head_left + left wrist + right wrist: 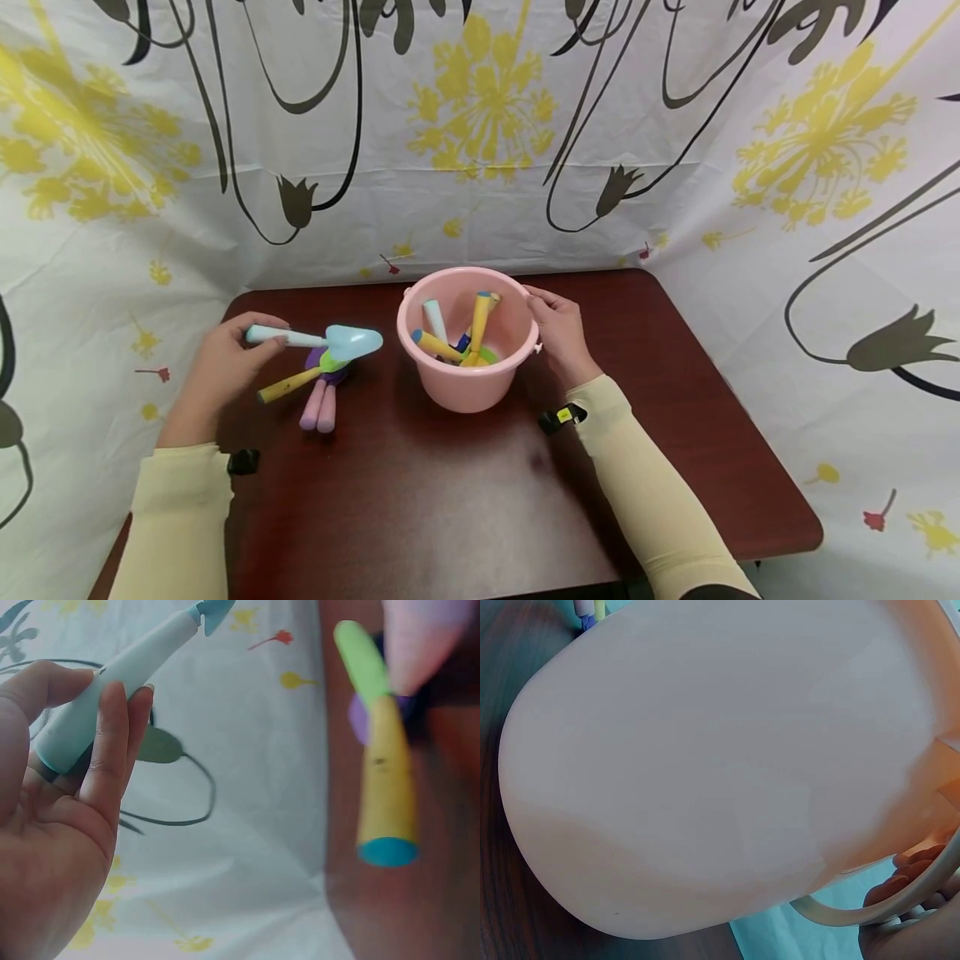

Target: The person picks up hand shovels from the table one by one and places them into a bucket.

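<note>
The light-blue toy trowel is up in the air, its handle pinched between the thumb and fingers of the left hand. Beneath it on the dark red-brown table lie a yellow-handled toy tool with a green head and two pink handles by something purple. To the right, the right hand grips the rim of an upright pink bucket holding yellow handles and a pale blue one. Behind hangs a flower-printed sheet.
</note>
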Motion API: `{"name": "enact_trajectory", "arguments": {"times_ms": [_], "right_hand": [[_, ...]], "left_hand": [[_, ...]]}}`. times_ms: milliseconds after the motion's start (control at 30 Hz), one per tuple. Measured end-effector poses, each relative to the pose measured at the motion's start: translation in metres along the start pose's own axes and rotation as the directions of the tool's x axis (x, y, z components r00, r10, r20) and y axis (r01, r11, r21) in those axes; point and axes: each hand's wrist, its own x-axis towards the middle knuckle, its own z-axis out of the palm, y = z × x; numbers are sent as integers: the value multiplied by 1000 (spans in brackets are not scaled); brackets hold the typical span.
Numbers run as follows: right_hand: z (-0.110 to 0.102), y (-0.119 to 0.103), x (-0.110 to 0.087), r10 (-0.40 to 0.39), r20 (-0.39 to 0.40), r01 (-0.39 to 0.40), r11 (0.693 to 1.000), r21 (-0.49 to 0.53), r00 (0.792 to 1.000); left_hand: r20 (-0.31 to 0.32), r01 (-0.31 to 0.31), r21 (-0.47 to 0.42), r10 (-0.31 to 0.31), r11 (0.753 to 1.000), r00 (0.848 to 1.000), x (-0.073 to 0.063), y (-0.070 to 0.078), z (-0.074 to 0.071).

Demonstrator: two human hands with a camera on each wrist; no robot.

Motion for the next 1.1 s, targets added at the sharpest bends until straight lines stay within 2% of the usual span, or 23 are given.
{"name": "enact_trajectory", "arguments": {"times_ms": [167,400,533,767,967,1100], "right_hand": [[1,-2,0,-4,3,4,1000,14,1000],[-1,-1,-1,-9,-5,9,1000,26,1000],[-1,0,-1,-7,4,7,1000,28,1000],[-1,0,-1,-7,11,6,1000,23,1000],[-1,1,0,-14,6,14,1000,27,1000],[-1,2,0,-19,4,19,999,29,1000]], "left_hand": [[-60,-34,-33,32,999,998,1,19,-15],[-50,-73,-143,67,987,997,8,41,-20],[-42,-106,-205,99,973,994,11,52,-18],[5,-98,-354,107,930,994,18,78,-11],[48,-139,-388,171,911,984,30,98,1],[65,-171,-349,206,921,976,39,107,10]]}}
